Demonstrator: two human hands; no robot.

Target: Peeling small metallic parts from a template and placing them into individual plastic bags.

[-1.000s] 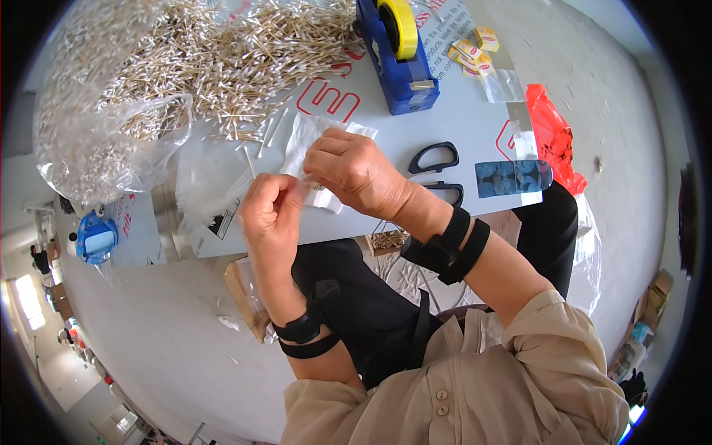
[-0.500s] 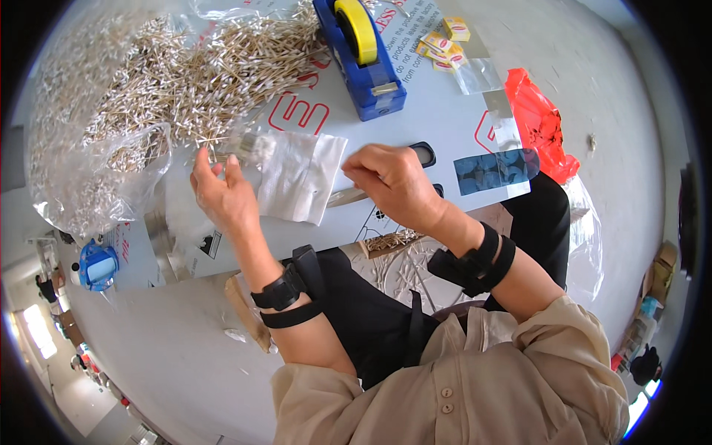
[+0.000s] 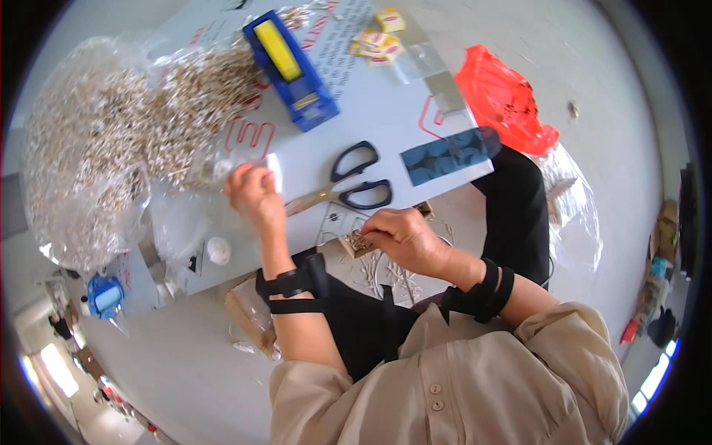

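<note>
Big heap of pale little pieces (image 3: pixel 111 141) on the desk (image 3: pixel 386 119), just past my left hand (image 3: pixel 256 196), fingers curled on a clear plastic bag (image 3: pixel 222 174). Scissors (image 3: pixel 348 185) lie between my hands. Right hand (image 3: pixel 404 237) fingers pinch a small bundle (image 3: pixel 361 242) by my lap.

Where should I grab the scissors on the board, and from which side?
Take the scissors by the black handle loops, coming from the right hand's side. They lie flat and closed, blades pointing toward the left hand, handles clear of it.
</note>
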